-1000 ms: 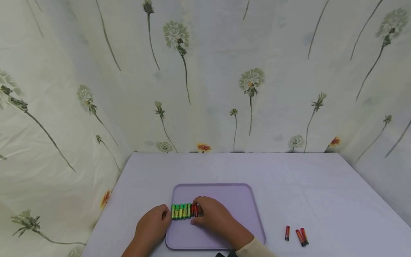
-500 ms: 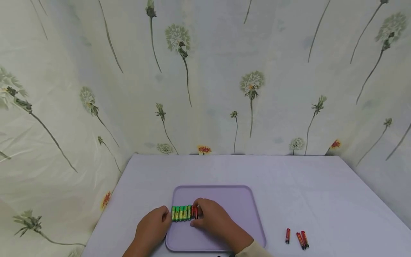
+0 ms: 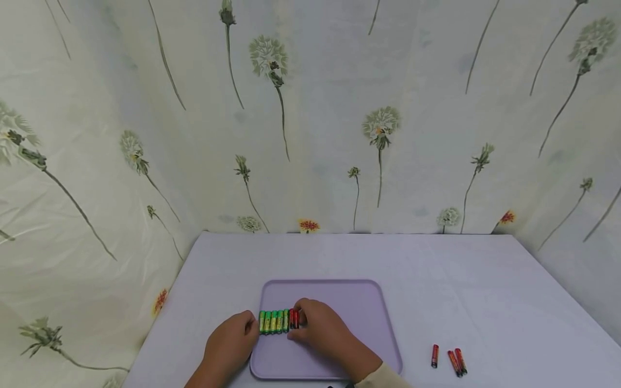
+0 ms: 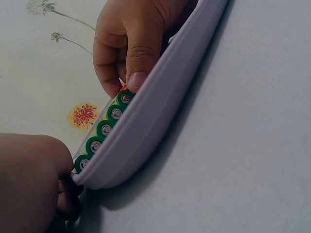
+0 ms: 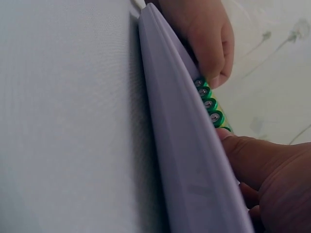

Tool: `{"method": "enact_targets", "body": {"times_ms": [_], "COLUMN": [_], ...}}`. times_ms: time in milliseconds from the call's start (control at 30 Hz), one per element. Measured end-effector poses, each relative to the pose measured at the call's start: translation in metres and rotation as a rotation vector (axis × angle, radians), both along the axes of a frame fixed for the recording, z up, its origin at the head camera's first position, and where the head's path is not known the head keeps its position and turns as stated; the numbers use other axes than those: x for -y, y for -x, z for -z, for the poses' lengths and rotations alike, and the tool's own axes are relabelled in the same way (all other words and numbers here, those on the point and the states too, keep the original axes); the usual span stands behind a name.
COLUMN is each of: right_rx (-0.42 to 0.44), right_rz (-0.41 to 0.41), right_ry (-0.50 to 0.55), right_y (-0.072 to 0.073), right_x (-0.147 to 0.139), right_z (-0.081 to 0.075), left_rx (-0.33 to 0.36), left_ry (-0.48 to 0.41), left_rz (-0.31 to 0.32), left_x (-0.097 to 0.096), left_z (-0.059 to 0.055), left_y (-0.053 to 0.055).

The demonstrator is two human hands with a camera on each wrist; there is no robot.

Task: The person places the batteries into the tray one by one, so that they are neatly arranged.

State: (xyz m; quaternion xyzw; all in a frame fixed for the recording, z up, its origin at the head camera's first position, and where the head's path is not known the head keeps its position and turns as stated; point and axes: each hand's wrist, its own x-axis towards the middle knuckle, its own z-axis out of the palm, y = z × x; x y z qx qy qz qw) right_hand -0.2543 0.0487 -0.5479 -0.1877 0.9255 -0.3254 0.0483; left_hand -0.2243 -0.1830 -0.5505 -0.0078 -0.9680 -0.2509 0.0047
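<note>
Several green-and-yellow batteries lie side by side in a row along the left side of a light purple tray. Two red batteries continue the row at its right end. My right hand pinches this end, with the index finger at the far tip and the thumb at the near one. My left hand grips the tray's left rim with curled fingers, right beside the first green battery. In the left wrist view, the green battery ends show above the tray wall; the right thumb covers the red ones.
On the white-covered table, right of the tray, one red battery lies alone. Close to it, two more red batteries lie against each other. A flower-patterned cloth hangs behind the table and along its sides.
The head view tilts up slightly between the first and second frames, so the table sits a little lower. Both hands stay in place at the row and the tray rim.
</note>
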Motion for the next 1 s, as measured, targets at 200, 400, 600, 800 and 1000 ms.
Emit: {"method": "enact_targets", "body": {"times_ms": [200, 400, 600, 800, 1000], "right_rx": [0.0, 0.015, -0.022, -0.045, -0.05], "right_rz": [-0.004, -0.006, -0.03, -0.035, -0.031], "right_ry": [0.008, 0.027, 0.011, -0.007, -0.009], "right_y": [0.0013, 0.0013, 0.0015, 0.0008, 0.0023], "right_x": [-0.0011, -0.0016, -0.0012, -0.0014, -0.0017], "right_z": [0.0036, 0.0047, 0.003, 0.0024, 0.0046], "left_rx": [0.012, 0.004, -0.007, 0.001, 0.012], "left_ry": [-0.011, -0.012, -0.011, -0.012, -0.017], "left_rz": [-0.005, 0.001, 0.005, 0.004, 0.001], "left_x": [-0.0004, 0.0001, 0.0008, 0.0007, -0.0002], "left_z": [0.0011, 0.0022, 0.0018, 0.0003, -0.0009], "left_y": [-0.0002, -0.0012, -0.001, -0.0011, -0.0012]}}
